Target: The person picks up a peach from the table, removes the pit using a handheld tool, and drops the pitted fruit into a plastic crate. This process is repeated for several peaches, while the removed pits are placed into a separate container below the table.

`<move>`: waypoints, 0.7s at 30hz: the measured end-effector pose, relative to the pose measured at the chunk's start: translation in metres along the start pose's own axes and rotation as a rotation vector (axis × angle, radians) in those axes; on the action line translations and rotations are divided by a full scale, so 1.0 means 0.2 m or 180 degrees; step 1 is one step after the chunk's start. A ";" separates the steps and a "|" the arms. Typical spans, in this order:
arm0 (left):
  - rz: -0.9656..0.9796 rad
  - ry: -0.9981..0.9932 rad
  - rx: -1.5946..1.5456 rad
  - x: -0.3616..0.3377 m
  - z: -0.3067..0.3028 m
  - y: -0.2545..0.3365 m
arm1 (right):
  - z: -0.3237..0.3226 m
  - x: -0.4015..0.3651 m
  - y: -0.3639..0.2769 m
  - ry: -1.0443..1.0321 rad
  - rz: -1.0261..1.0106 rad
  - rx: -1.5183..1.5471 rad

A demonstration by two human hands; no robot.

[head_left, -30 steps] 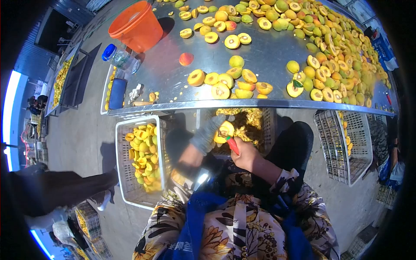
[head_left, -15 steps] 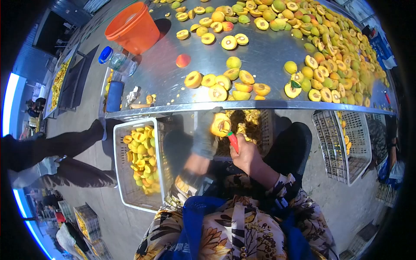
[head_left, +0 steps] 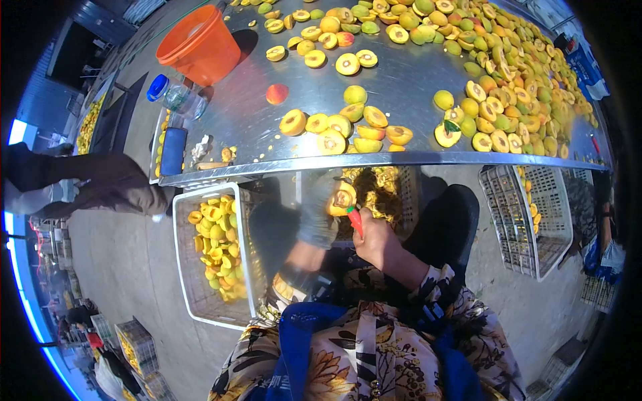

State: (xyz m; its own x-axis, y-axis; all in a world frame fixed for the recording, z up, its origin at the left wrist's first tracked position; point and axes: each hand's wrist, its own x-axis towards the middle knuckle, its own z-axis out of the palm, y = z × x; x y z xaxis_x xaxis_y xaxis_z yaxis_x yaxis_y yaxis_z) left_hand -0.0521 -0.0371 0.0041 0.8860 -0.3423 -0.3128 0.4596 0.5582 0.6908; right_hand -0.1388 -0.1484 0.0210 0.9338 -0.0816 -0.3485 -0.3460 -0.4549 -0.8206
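Observation:
My left hand [head_left: 317, 215], in a grey glove, grips a halved yellow peach [head_left: 345, 194] with its cut face turned up. My right hand [head_left: 378, 239] is bare and closed round the red handle of a small pitting tool [head_left: 356, 220] with a green collar. The tool's tip meets the cut face of the peach half; its exact shape is hidden. Both hands are just below the metal table's front edge, over a crate [head_left: 409, 200] holding yellow pieces and dark scraps.
On the metal table [head_left: 401, 87] lie many peach halves [head_left: 508, 100], an orange bucket [head_left: 200, 47], a blue-capped bottle [head_left: 175, 97] and a dark blue flat case [head_left: 174, 151]. A white crate of peach halves [head_left: 217, 247] stands left; another crate [head_left: 528, 220] stands right. A person's leg [head_left: 114, 180] is at left.
The person at left has shifted, their legs now closer together. My hands stay at the peach half, the tool a little lower and left. The whole view has moved slightly.

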 end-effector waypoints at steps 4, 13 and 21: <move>-0.0001 0.0153 0.0311 0.02 -0.04 -0.05 | 0.06 -0.02 0.03 -0.0148 -0.0075 -0.0202; -0.0437 0.0370 0.0146 0.02 -0.02 -0.02 | 0.09 0.00 0.10 -0.0240 -0.0253 -0.0362; -0.0230 0.0533 0.0167 -0.01 0.01 -0.03 | 0.03 -0.01 0.05 -0.0274 -0.0007 0.0104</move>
State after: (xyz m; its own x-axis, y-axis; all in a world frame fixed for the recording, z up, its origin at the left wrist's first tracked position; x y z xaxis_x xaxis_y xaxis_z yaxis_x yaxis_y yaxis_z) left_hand -0.0572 -0.0406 0.0028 0.8508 -0.2469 -0.4639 0.5223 0.4951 0.6943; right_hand -0.1451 -0.1475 0.0113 0.9236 -0.0035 -0.3833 -0.3482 -0.4257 -0.8352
